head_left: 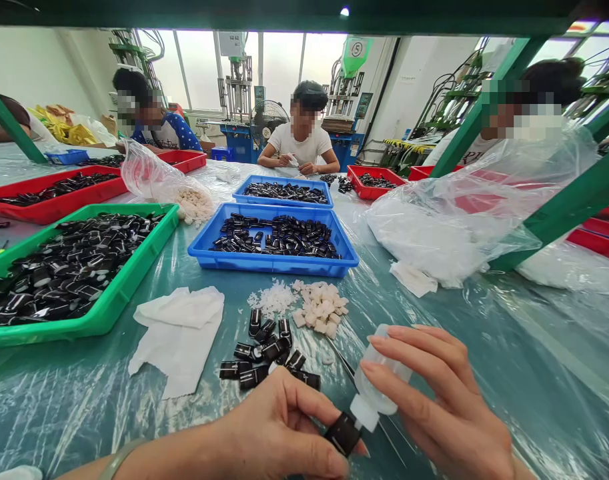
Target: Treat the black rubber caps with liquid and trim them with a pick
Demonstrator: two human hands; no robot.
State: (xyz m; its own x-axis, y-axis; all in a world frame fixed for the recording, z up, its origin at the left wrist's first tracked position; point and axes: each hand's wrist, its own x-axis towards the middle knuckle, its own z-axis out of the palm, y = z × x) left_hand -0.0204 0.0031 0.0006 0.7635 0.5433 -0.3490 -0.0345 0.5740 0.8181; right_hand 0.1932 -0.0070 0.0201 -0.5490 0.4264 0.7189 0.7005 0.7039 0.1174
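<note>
My left hand (284, 427) pinches a small black plastic part (343, 435) between thumb and fingers. In my right hand (439, 393) a translucent squeeze bottle (381, 380) is tipped downward, its white cap and nozzle at the edge of the black part. Just beyond my left hand lies a loose pile of black parts (261, 350). Behind that pile are small clear plastic bits (273, 298) and a heap of cream-coloured cubes (320, 308). A pair of metal tweezers (341, 357) lies on the table, partly hidden by the bottle.
A white cloth (179, 333) lies left of the pile. Blue trays (274, 265) and a green tray (99, 320) hold many black parts. A clear plastic bag (434, 233) sits at right by a green frame post (564, 200). Several people work around the film-covered table (534, 373).
</note>
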